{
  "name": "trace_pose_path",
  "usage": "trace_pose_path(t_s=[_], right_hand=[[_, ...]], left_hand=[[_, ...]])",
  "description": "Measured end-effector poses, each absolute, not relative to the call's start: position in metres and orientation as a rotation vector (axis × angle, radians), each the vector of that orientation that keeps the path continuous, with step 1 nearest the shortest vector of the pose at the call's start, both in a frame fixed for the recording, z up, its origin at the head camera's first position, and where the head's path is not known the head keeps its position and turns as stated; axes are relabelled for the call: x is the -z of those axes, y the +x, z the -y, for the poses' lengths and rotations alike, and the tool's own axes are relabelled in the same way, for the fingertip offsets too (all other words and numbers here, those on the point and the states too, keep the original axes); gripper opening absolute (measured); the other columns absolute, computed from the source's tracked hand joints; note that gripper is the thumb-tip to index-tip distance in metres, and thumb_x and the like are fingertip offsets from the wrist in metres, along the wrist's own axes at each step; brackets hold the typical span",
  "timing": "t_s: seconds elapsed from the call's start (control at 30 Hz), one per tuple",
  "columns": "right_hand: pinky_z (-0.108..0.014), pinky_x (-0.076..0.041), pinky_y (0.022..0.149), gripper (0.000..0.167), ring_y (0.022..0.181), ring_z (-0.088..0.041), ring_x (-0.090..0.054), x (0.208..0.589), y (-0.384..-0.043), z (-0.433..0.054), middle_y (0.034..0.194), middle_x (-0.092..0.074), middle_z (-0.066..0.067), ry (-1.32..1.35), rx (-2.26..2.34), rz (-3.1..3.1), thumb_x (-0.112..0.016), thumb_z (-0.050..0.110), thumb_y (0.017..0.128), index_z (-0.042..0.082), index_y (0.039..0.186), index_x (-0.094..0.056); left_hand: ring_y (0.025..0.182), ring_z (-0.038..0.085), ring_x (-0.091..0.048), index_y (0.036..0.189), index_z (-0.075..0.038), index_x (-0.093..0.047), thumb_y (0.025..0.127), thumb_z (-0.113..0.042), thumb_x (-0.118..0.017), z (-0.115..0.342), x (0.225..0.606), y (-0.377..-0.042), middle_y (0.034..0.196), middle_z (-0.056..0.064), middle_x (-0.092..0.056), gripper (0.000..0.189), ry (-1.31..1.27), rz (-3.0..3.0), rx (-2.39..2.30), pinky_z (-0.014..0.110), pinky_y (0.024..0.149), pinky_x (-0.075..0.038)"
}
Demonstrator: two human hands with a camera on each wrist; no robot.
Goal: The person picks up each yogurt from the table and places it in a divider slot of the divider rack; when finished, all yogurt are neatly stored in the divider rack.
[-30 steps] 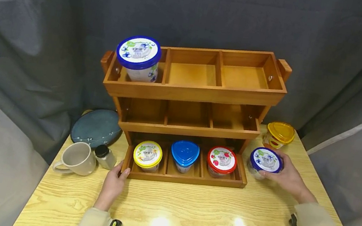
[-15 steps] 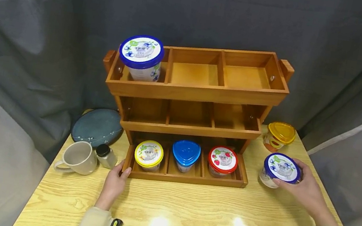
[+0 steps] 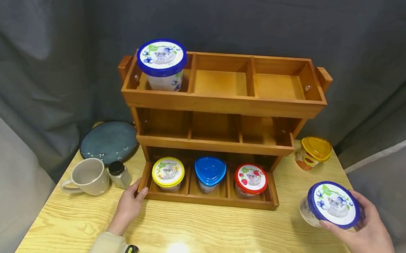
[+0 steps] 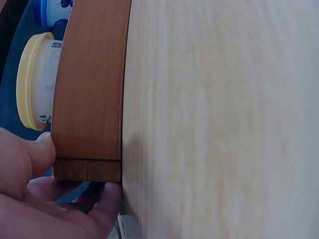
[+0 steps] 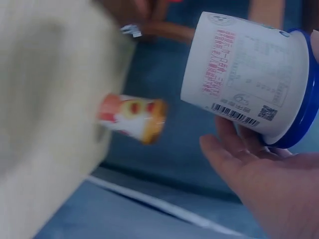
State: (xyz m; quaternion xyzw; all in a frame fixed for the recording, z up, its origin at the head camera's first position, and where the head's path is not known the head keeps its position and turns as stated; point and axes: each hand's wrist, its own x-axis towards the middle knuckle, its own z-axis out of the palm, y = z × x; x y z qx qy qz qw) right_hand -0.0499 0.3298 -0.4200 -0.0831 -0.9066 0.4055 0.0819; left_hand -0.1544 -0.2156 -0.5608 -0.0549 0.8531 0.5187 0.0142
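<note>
My right hand (image 3: pixel 373 239) holds a white tub with a blue lid (image 3: pixel 334 205) printed with blueberries, raised over the right side of the table. In the right wrist view, curled fingers lie around the tub's side (image 5: pixel 239 74), which shows a barcode and red print. My left hand (image 3: pixel 127 209) grips the front left corner of a three-tier wooden rack (image 3: pixel 207 203). Its thumb and fingers lie on either side of that corner (image 4: pixel 87 170) in the left wrist view. The bottom tier holds a yellow-lidded tub (image 3: pixel 167 171), a blue-lidded cup (image 3: pixel 210 171) and a red-lidded tub (image 3: pixel 251 178).
Another blue-lidded tub (image 3: pixel 162 57) stands in the top tier's left compartment. A yellow-lidded cup (image 3: pixel 314 152) is right of the rack. At left are a mug (image 3: pixel 89 177), a black-capped jar (image 3: pixel 121 175) and a dark blue plate (image 3: pixel 108 140). Grey curtains (image 3: pixel 220 11) surround the table.
My right hand has lifted the blue-lidded tub beside the rack and carried it right and nearer to me. My left hand stays at the rack's corner.
</note>
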Motion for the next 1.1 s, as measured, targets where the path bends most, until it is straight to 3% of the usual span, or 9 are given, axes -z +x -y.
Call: trace_pose_path(t_s=[0.17,0.27,0.57,0.77,1.03,1.1], right_hand=[[0.004,-0.031,0.084,0.107,0.134,-0.008,-0.039,0.387,-0.039,-0.315,0.144,-0.038,-0.021,-0.177,-1.21,2.645,-0.088,0.018,0.078,0.019,0.158,-0.018],[0.002,-0.032,0.087,0.105,0.121,0.007,-0.04,0.364,-0.039,-0.304,0.137,-0.042,-0.008,-0.105,-1.214,2.589,-0.089,0.009,0.075,0.021,0.156,-0.023],[0.0,-0.041,0.079,0.107,0.104,0.0,-0.05,0.276,-0.061,-0.268,0.131,-0.046,0.006,0.105,-1.17,2.505,-0.09,-0.007,0.064,0.021,0.152,-0.035],[-0.004,-0.045,0.082,0.104,0.111,-0.011,-0.051,0.217,-0.091,-0.239,0.136,-0.046,-0.004,0.26,-1.27,2.439,-0.088,-0.012,0.063,0.019,0.15,-0.038],[-0.006,-0.044,0.087,0.097,0.119,-0.018,-0.046,0.161,-0.133,-0.2,0.145,-0.043,-0.007,0.296,-1.27,2.525,-0.09,0.011,0.072,0.023,0.151,-0.034],[-0.011,-0.044,0.094,0.096,0.121,-0.02,-0.045,0.153,-0.145,-0.192,0.146,-0.042,-0.007,0.302,-1.238,2.557,-0.089,0.019,0.075,0.024,0.152,-0.032]], left_hand=[[0.127,0.042,-0.048,0.15,0.003,-0.037,0.104,-0.02,-0.053,0.215,0.561,-0.155,0.142,0.031,-0.044,0.054,-0.172,-2.658,-1.614,0.051,0.103,-0.044],[0.127,0.041,-0.049,0.15,0.004,-0.038,0.104,-0.019,-0.054,0.214,0.561,-0.155,0.142,0.031,-0.045,0.053,-0.172,-2.666,-1.616,0.051,0.103,-0.044],[0.126,0.044,-0.049,0.148,0.007,-0.039,0.104,-0.018,-0.053,0.215,0.562,-0.155,0.139,0.034,-0.046,0.052,-0.146,-2.698,-1.616,0.052,0.102,-0.044],[0.126,0.044,-0.049,0.147,0.007,-0.04,0.104,-0.016,-0.053,0.216,0.562,-0.155,0.14,0.034,-0.046,0.051,-0.143,-2.708,-1.614,0.052,0.103,-0.044],[0.126,0.043,-0.049,0.147,0.008,-0.04,0.104,-0.014,-0.053,0.215,0.564,-0.157,0.139,0.034,-0.047,0.05,-0.141,-2.714,-1.616,0.051,0.103,-0.043],[0.125,0.043,-0.05,0.146,0.009,-0.041,0.104,-0.013,-0.053,0.215,0.564,-0.157,0.137,0.034,-0.048,0.049,-0.132,-2.717,-1.624,0.051,0.102,-0.044]])
